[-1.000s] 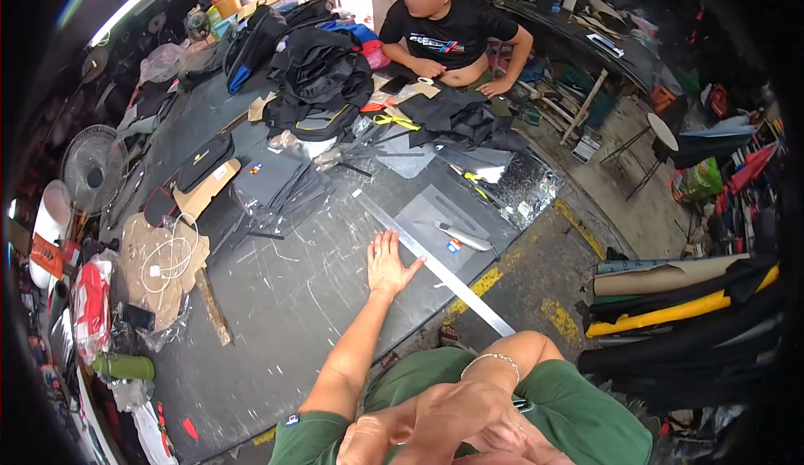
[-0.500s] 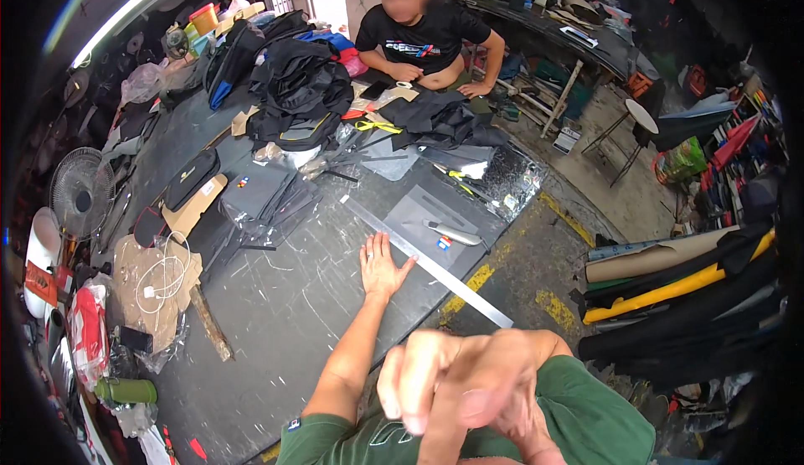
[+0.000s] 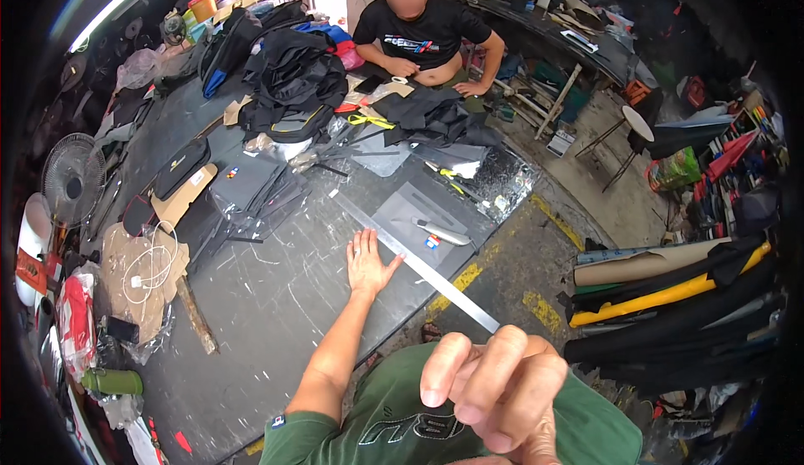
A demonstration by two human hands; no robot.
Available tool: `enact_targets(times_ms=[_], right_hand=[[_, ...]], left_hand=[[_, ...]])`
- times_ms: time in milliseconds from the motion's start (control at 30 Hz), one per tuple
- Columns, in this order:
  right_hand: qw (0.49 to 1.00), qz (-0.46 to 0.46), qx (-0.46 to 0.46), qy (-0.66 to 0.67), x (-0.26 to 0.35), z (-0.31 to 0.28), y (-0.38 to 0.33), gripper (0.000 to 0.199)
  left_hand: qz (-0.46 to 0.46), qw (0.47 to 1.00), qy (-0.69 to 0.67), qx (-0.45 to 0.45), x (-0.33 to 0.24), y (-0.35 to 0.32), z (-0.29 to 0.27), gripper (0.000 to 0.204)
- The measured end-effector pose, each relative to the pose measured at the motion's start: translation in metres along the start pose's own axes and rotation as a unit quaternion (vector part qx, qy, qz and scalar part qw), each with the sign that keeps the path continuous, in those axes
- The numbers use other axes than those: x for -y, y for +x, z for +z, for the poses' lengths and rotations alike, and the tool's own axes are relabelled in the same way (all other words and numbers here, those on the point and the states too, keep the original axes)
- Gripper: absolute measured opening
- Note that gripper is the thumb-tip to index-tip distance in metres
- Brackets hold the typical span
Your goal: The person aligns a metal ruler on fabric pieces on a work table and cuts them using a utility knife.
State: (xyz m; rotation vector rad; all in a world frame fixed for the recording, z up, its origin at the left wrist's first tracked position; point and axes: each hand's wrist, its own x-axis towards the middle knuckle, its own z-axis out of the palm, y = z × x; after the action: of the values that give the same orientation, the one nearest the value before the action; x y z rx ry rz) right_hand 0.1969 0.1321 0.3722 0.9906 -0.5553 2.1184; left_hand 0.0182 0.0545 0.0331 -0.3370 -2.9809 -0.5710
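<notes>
My left hand [image 3: 366, 266] lies flat on the dark, scratched table [image 3: 276, 297], its fingers spread. The thumb reaches the edge of a long metal ruler [image 3: 440, 282], whose near end sticks out past the table's edge. Beyond the ruler, a grey sheet [image 3: 402, 205] bears a grey-handled utility knife [image 3: 445, 232] and a small coloured label [image 3: 432, 241]. Close to the camera, my right hand [image 3: 498, 381] is raised with its fingers curled in. Its palm is hidden, so whatever it may hold cannot be seen.
Black bags and cloth [image 3: 293, 80] are heaped at the far side, where a person [image 3: 419, 38] stands. A fan [image 3: 74, 180], brown paper with a white cable [image 3: 146, 276] and a wooden stick [image 3: 197, 318] lie left. Fabric rolls [image 3: 670, 293] fill the right.
My right hand has shifted slightly right and its fingers have curled more clearly. The whole view has moved a little. My left hand stays flat by the ruler.
</notes>
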Motion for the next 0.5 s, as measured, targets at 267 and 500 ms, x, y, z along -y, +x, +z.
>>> enact_targets(times_ms=[267, 500], right_hand=[[0.954, 0.129, 0.260, -0.078, 0.019, -0.063, 0.040, 0.035], [0.891, 0.278, 0.038, -0.356, 0.033, -0.144, 0.046, 0.060]], left_hand=[[0.003, 1.000, 0.007, 0.003, -0.002, 0.006, 0.001, 0.104], [-0.006, 1.000, 0.009, 0.006, 0.002, 0.001, -0.006, 0.103]])
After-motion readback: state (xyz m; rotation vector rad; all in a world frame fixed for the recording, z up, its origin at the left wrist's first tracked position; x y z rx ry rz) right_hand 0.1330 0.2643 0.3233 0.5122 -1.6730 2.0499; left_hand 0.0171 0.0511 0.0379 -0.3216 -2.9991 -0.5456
